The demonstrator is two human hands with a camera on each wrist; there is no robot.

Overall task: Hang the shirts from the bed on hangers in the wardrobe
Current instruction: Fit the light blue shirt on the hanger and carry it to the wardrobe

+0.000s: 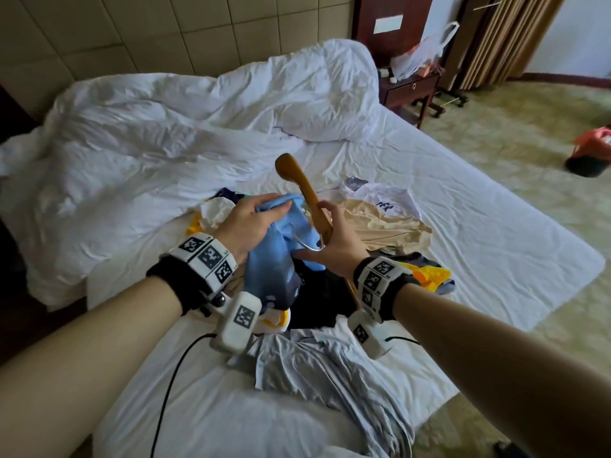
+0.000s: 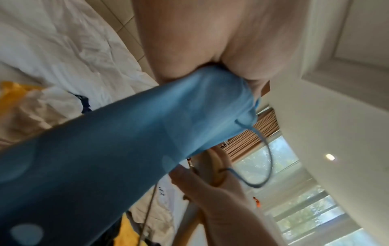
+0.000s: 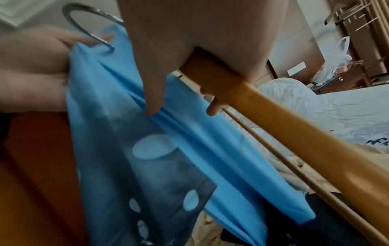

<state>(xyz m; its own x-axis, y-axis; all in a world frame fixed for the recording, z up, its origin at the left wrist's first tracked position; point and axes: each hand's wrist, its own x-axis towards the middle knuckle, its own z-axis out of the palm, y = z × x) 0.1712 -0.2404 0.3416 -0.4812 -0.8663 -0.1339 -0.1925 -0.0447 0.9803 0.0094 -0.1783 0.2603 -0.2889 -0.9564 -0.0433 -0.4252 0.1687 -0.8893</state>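
My left hand (image 1: 254, 214) grips the top of a light blue shirt (image 1: 277, 259) with pale dots, lifted above the bed. In the left wrist view the blue shirt (image 2: 130, 141) runs out of my fist. My right hand (image 1: 330, 239) holds a wooden hanger (image 1: 305, 190) by its middle, one arm pointing up and away. The hanger's metal hook (image 3: 84, 21) curves beside the shirt's top edge. The right wrist view shows the wooden hanger (image 3: 284, 119) and the blue shirt (image 3: 151, 133) close together. More shirts lie in a heap (image 1: 380, 223) on the bed.
A white duvet (image 1: 182, 127) is bunched across the far half of the bed. A grey striped garment (image 1: 330, 375) lies near me on the sheet (image 1: 479, 209). A dark nightstand (image 1: 410, 90) with a plastic bag stands at the bed's far right; carpet lies to the right.
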